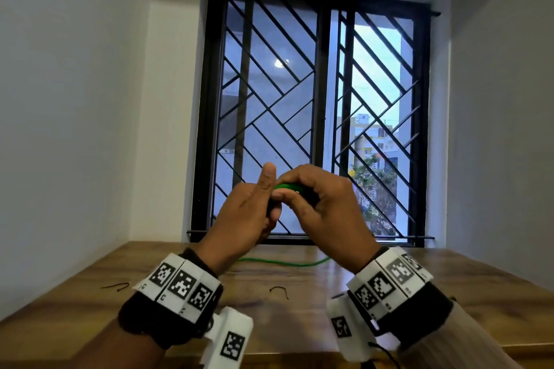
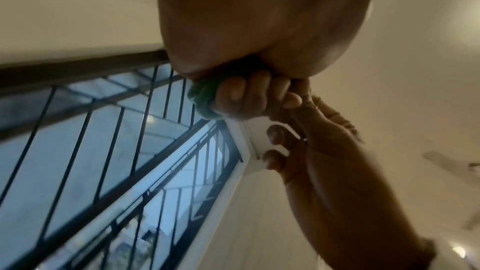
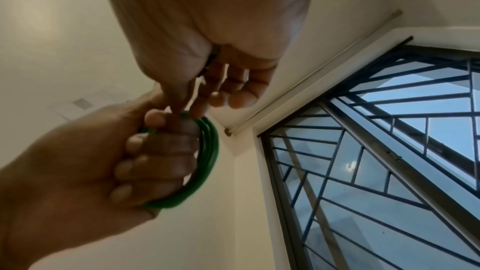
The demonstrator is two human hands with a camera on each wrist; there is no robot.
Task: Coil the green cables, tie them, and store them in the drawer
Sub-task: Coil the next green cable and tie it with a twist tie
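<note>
A green cable wound into a small coil (image 1: 286, 187) is held up in front of the window between both hands. My left hand (image 1: 254, 207), thumb pointing up, has its fingers curled round the coil (image 3: 209, 151). My right hand (image 1: 323, 204) comes over from the right and pinches the top of the coil with thumb and fingertips (image 3: 197, 108). In the left wrist view only a blurred green edge of the coil (image 2: 202, 98) shows under my left fingers (image 2: 241, 98). A second green cable (image 1: 284, 262) lies loose on the wooden table (image 1: 299, 323).
Two short black ties lie on the table, one at the left (image 1: 117, 286) and one in the middle (image 1: 280, 290). A barred window (image 1: 317, 117) stands behind the table, with white walls on both sides. No drawer is in view.
</note>
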